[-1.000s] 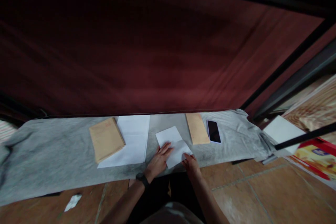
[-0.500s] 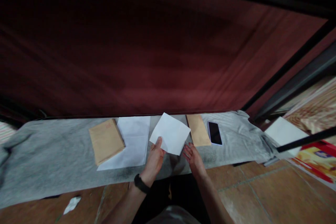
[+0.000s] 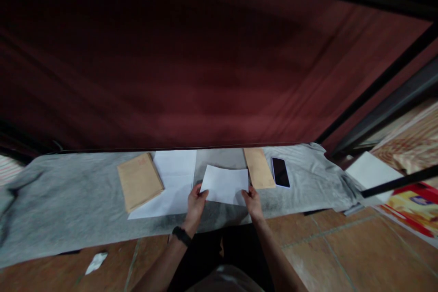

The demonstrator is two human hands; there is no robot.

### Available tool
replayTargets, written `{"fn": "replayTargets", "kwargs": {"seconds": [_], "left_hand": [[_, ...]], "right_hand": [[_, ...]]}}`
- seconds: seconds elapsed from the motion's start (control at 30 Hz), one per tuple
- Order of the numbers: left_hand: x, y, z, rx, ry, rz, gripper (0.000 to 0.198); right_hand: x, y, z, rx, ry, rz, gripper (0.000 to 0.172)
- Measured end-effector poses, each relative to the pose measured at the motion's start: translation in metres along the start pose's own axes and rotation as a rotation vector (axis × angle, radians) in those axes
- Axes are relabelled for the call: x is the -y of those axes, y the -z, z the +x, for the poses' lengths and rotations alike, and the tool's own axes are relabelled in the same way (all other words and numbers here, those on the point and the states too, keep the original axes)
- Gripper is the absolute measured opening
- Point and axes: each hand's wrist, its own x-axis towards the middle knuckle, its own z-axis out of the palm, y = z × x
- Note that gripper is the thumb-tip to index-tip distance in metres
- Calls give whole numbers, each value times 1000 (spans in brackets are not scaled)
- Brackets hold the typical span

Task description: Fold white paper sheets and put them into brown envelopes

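A white sheet of paper (image 3: 225, 184), apparently folded, is held between my two hands above the grey cloth. My left hand (image 3: 196, 201) pinches its left edge, thumb on top. At its lower right corner my right hand (image 3: 252, 201) grips it the same way. Just right of the paper lies a single brown envelope (image 3: 260, 169). On the left, a stack of brown envelopes (image 3: 139, 181) rests partly over larger white sheets (image 3: 176, 178) spread on the cloth.
The grey cloth (image 3: 78, 191) covers a long, narrow surface against a dark red panel (image 3: 219, 100). A phone (image 3: 281, 172) lies right of the envelope. Beyond the right end are a white box (image 3: 371, 173) and a red package (image 3: 415, 205). A crumpled tissue (image 3: 96, 263) lies on the tiled floor.
The paper has been turned level and lowered towards me. My right hand, open beside it before, now holds its right side, and my left hand has shifted to the left edge.
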Motion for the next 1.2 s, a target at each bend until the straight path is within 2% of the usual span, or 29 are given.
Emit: {"fn": "replayTargets", "kwargs": {"seconds": [0.1,0.17,0.23,0.33,0.4,0.5,0.57,0.63,0.9,1.2], "left_hand": [[5,6,6,-8,-177,269,45],[7,8,5,5,-245,394,54],[8,8,3,27,-266,500,59],[6,7,0,62,-237,648,55],[3,5,-1,90,-206,739,49],[-1,3,0,127,-178,855,42],[-2,3,1,135,-165,909,41],[-3,2,0,135,-146,945,42],[-5,1,-3,131,-154,1017,43],[-6,9,5,195,-115,896,44]], "right_hand": [[-2,0,4,-49,104,-261,20],[-4,-1,3,-77,200,-518,27],[-7,-3,2,-121,306,-720,36],[-13,-10,-2,-183,516,-900,44],[-18,-18,-4,-135,675,-956,45],[-25,-36,-8,45,826,-1008,44],[-30,-47,-10,130,839,-1066,43],[-34,-53,-10,161,826,-1127,44],[-27,-50,8,213,801,-1268,47],[-19,-63,36,152,731,-1308,48]]}}
